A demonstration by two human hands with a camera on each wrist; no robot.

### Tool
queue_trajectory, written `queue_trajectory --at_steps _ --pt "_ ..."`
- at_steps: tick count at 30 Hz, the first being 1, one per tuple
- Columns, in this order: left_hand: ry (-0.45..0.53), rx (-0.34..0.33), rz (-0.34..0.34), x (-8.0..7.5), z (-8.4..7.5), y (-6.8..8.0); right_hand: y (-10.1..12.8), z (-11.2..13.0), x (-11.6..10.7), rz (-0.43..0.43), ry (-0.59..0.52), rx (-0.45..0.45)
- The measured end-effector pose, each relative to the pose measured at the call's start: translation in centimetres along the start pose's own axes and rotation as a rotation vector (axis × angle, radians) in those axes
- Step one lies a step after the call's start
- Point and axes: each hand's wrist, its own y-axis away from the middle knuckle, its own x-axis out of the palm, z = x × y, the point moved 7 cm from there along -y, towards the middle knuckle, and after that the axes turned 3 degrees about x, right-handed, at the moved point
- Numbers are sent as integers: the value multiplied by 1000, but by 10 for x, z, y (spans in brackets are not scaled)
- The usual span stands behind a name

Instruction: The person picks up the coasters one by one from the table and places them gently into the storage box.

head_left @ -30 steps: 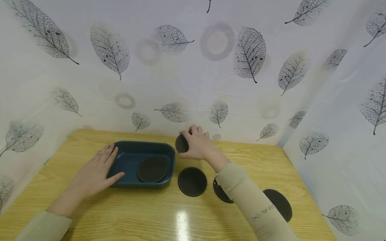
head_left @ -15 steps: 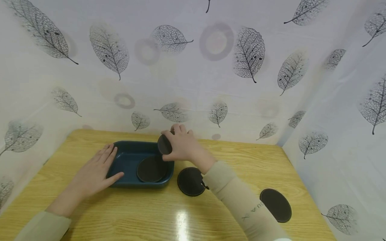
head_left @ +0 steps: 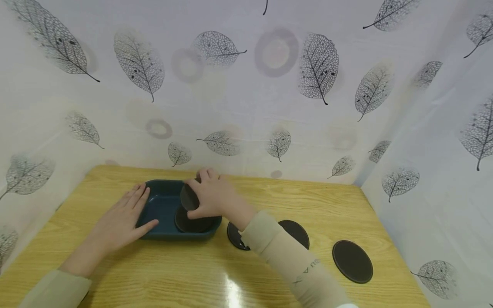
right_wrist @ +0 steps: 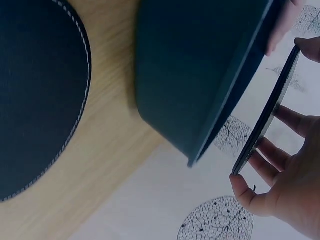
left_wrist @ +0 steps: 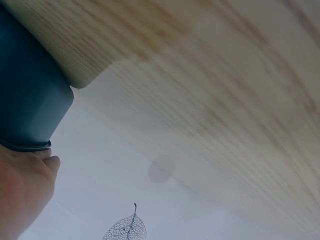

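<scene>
Light wood-grain tabletop (head_left: 173, 273), glossy, with a bright glare spot near the front edge. Three dark round coasters lying flat on it to the right: one (head_left: 233, 236) half hidden, one (head_left: 296, 232) just beyond, one (head_left: 352, 261) further right, well apart from the other two. Stitched rim visible on a coaster (right_wrist: 40, 95) in the right wrist view. All around, a white backdrop (head_left: 246, 85) printed with grey skeleton leaves and faint rings, wrapping the back and right side.
</scene>
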Motion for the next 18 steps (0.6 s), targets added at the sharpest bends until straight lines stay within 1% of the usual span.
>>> queue_trajectory --at_steps 7,14,18 --pt "0 -7 3 1 1 0 -5 12 16 30 -16 -1" --pt "-7 3 1 1 0 0 -10 15 38 71 -30 19" --pt "-6 6 -5 0 0 0 -12 15 47 88 -45 22"
